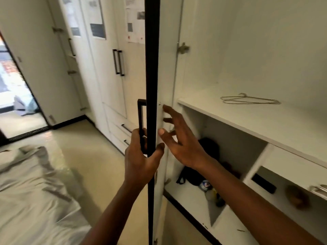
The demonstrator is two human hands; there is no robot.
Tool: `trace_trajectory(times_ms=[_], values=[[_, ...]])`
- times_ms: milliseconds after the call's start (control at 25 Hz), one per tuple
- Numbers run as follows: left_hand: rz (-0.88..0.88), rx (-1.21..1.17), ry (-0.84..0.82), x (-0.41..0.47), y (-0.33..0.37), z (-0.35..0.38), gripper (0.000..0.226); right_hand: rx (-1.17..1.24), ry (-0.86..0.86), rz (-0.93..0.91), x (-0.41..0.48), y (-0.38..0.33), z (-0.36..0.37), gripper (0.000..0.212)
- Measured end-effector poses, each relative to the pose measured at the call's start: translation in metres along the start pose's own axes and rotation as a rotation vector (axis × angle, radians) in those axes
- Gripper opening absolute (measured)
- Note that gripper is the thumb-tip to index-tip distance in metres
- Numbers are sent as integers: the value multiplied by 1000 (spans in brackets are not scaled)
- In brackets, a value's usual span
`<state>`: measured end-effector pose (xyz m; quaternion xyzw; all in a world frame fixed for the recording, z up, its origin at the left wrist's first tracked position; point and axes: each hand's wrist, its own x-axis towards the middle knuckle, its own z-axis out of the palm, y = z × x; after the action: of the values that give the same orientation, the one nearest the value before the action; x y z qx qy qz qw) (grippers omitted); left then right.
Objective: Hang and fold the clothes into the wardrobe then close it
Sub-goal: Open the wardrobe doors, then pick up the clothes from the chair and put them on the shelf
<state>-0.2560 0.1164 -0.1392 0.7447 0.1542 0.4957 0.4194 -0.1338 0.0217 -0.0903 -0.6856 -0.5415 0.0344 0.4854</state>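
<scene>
The white wardrobe door (pixel 165 71) stands open, edge-on to me, with a black edge strip. My left hand (pixel 139 160) grips its black bar handle (pixel 141 121) from the outer side, thumb wrapped round the edge. My right hand (pixel 178 138) is spread with fingers apart against the door's inner face, holding nothing. Inside the wardrobe, a wire hanger (pixel 247 99) lies flat on the white shelf (pixel 265 124). No clothes show on the shelf or in my hands.
A black bag (pixel 192 175) and small items sit in the lower compartment. A drawer (pixel 286 167) is at the right. Closed wardrobe doors (pixel 109 68) line the left wall. A bed with grey sheets (pixel 31 191) lies at lower left; a doorway (pixel 16 96) opens beyond.
</scene>
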Motion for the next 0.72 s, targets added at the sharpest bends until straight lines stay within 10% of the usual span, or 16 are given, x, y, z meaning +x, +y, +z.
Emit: trace_trajectory(times_ms=[720], values=[[-372, -185, 198, 204, -216, -170, 70, -943, -57, -114, 217, 60, 209, 108]])
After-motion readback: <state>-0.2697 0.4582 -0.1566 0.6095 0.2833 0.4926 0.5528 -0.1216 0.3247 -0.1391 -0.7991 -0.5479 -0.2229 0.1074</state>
